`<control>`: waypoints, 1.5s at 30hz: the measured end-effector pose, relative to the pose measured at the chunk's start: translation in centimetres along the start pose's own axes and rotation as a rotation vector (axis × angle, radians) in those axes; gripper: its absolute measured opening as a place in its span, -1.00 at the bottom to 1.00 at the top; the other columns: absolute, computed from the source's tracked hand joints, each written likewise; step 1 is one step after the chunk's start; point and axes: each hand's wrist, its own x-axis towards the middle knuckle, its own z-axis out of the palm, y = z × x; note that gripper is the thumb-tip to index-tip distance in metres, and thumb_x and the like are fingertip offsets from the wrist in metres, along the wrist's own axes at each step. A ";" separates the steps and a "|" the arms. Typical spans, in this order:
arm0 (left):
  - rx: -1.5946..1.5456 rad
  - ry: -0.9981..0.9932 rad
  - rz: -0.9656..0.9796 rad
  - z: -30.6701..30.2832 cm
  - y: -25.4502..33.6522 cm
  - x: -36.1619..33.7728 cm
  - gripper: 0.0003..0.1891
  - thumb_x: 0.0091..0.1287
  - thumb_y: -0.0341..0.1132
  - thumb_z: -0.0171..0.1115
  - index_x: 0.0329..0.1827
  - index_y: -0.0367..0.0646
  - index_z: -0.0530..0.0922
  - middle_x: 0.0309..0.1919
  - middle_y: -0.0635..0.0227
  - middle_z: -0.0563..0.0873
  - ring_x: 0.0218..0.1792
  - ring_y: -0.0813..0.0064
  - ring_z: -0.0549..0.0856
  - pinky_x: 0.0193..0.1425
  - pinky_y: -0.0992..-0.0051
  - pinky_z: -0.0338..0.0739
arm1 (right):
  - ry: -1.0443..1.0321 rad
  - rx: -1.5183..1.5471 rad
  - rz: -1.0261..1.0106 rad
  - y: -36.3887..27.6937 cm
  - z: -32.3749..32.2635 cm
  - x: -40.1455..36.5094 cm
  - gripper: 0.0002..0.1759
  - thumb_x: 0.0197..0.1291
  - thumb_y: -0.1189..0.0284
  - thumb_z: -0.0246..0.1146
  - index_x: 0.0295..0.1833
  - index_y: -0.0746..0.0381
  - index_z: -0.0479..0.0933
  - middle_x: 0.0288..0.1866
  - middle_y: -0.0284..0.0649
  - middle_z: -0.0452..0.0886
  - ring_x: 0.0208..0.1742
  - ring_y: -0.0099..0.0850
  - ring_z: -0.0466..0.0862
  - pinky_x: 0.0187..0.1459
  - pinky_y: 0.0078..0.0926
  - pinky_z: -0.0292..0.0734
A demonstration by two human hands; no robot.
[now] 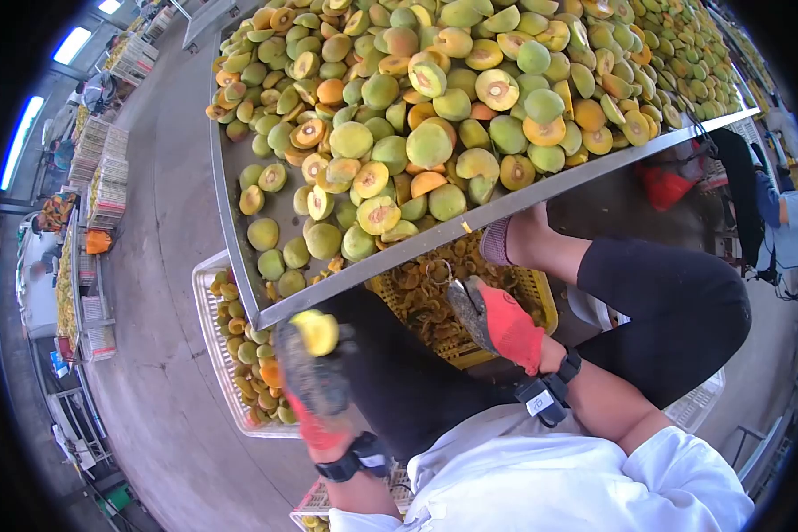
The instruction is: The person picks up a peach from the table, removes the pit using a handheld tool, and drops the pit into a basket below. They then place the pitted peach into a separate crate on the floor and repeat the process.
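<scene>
A metal-edged table [372, 266] bears a heap of green and orange halved fruits [430, 146]. My left hand [315, 377], in a grey and red glove, is blurred beside the table's near left corner, with a yellow fruit half [316, 332] at its fingers. My right hand [496, 324], gloved the same way, is closed round a small tool with a metal ring [438, 270] at its tip. That ring is over a yellow basket [550, 306] of orange scraps, below the table's edge.
A white crate [217, 355] of fruit halves stands on the floor at the left, with another crate [306, 510] lower down. My legs flank the yellow basket. Stacked crates [106, 177] and people are at far left; a person in blue [785, 213] is at far right.
</scene>
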 end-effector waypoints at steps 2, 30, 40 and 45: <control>0.346 0.214 0.235 -4.1 1.8 1.6 -0.63 0.50 -0.09 0.01 0.13 -0.21 0.49 -0.13 0.30 0.63 -0.22 0.50 0.66 -0.17 0.48 0.59 | -0.025 -0.357 -0.102 -0.3 1.0 -0.9 -0.70 0.33 0.32 0.21 0.06 0.27 0.56 -0.07 -0.24 0.65 -0.02 -0.50 0.64 0.03 -0.64 0.56; -0.515 -0.298 -0.211 3.2 0.9 5.9 -0.66 0.42 -0.17 0.13 0.07 -0.27 0.49 -0.09 0.16 0.68 -0.12 0.25 0.71 -0.15 0.30 0.71 | -0.098 -1.439 -0.307 0.1 7.9 -3.9 -0.74 0.34 0.34 0.22 -0.01 0.28 0.44 -0.30 -0.26 0.63 -0.32 -0.50 0.61 -0.30 -0.52 0.53; 0.213 -0.227 0.134 7.1 -3.9 2.6 -0.48 0.54 0.05 -0.19 0.02 -0.32 0.46 -0.27 0.14 0.68 -0.30 0.37 0.71 -0.16 0.43 0.67 | -0.372 -1.532 -0.665 1.2 8.4 -5.0 -0.69 0.23 0.52 0.26 0.06 0.35 0.45 -0.10 0.02 0.64 -0.16 -0.23 0.68 -0.19 -0.40 0.56; 0.059 -0.076 -0.069 8.3 -3.3 1.9 -0.23 0.46 0.30 -0.39 -0.11 -0.31 0.53 -0.35 0.17 0.68 -0.32 0.33 0.71 -0.19 0.43 0.66 | -0.353 -1.652 -0.682 1.8 7.5 -5.1 -0.63 0.18 0.59 0.27 0.10 0.34 0.40 -0.15 -0.02 0.62 -0.18 -0.22 0.67 -0.23 -0.40 0.53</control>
